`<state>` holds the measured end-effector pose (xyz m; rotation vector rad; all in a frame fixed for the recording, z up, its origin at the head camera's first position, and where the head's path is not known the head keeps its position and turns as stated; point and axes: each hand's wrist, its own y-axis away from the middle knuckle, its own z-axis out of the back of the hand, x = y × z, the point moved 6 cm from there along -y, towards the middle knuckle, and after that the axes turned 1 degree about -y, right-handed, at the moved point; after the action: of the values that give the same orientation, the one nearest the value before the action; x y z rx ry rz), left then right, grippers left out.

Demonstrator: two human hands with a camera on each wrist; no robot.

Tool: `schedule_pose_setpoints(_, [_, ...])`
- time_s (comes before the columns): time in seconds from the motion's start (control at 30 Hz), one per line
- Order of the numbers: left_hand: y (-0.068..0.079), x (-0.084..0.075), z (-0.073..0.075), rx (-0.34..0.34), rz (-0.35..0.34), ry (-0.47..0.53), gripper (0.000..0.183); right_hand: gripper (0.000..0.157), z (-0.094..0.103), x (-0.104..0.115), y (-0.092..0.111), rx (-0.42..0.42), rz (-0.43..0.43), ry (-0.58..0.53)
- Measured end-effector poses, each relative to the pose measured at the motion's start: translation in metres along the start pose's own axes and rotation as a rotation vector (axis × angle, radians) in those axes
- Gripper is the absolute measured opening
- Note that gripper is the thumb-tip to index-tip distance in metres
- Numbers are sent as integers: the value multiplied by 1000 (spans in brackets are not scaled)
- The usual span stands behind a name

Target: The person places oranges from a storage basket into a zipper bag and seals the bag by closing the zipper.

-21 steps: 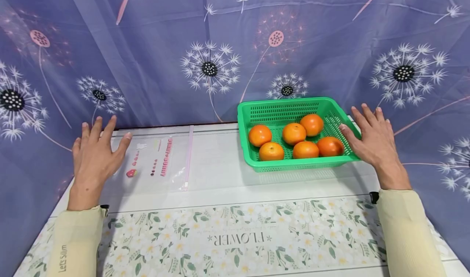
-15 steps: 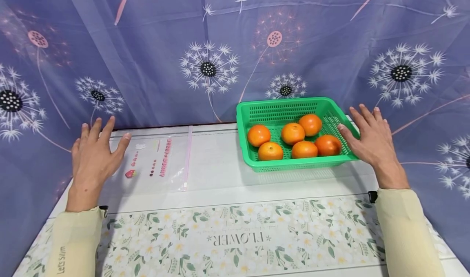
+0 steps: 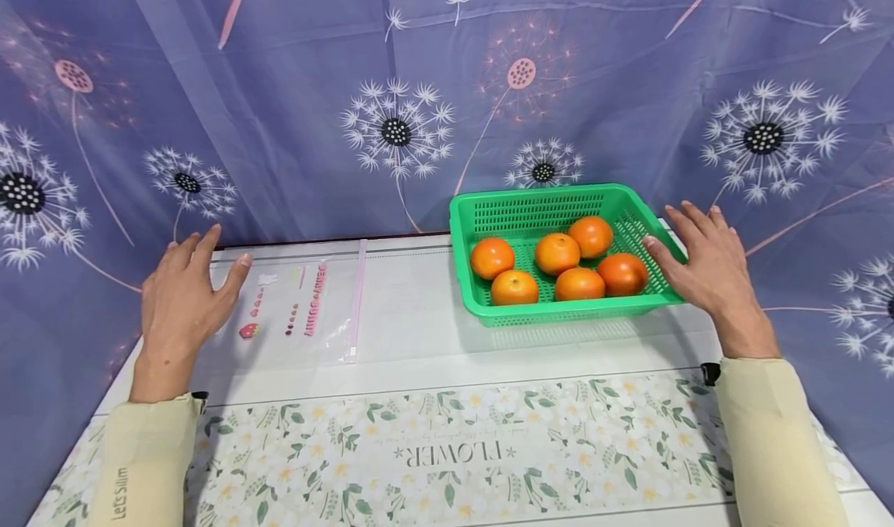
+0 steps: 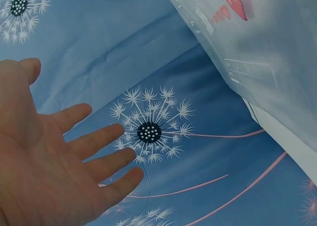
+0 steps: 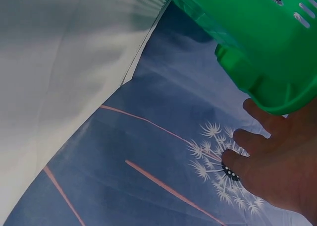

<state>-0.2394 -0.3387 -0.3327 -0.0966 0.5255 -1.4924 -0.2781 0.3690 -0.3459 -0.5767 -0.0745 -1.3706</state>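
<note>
My left hand [image 3: 183, 298], fingers spread and holding nothing, hovers over the left edge of a clear zip bag [image 3: 335, 310] with pink and red printing. In the left wrist view its palm [image 4: 44, 166] faces the camera against the curtain. At the right, my right hand [image 3: 714, 267] is spread beside a green plastic basket [image 3: 531, 201], the thumb overlapping its right rim in the head view. Several smooth round orange fruits, like tangerines [image 3: 557, 254], lie inside the basket. The right wrist view shows the fingers just under the basket's rim [image 5: 282, 107].
A white table [image 3: 412, 317] carries a floral runner [image 3: 447, 465] printed with "FLOWER" along its near side. Behind it and at both sides hangs a purple-blue curtain [image 3: 300, 84] with dandelion prints, close to the basket and the bag.
The left hand's fingers have dipped slightly and drawn a little closer together. My right hand stays beside the basket, and the whole head view has shifted very slightly.
</note>
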Motion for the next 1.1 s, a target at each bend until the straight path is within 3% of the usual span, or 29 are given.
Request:
schedule_pose_setpoints(0.57, [-1, -2, -2, -14, 9, 22, 74, 66, 2, 2, 0, -53, 37, -16])
schedule_pose_setpoints(0.83, [0, -5, 0, -45, 19, 50, 72, 64, 4, 4, -3, -70, 12, -28])
schedule_pose_setpoints(1.1, [1, -10, -2, -23, 41, 88, 73, 66, 5, 3, -2, -65, -25, -48])
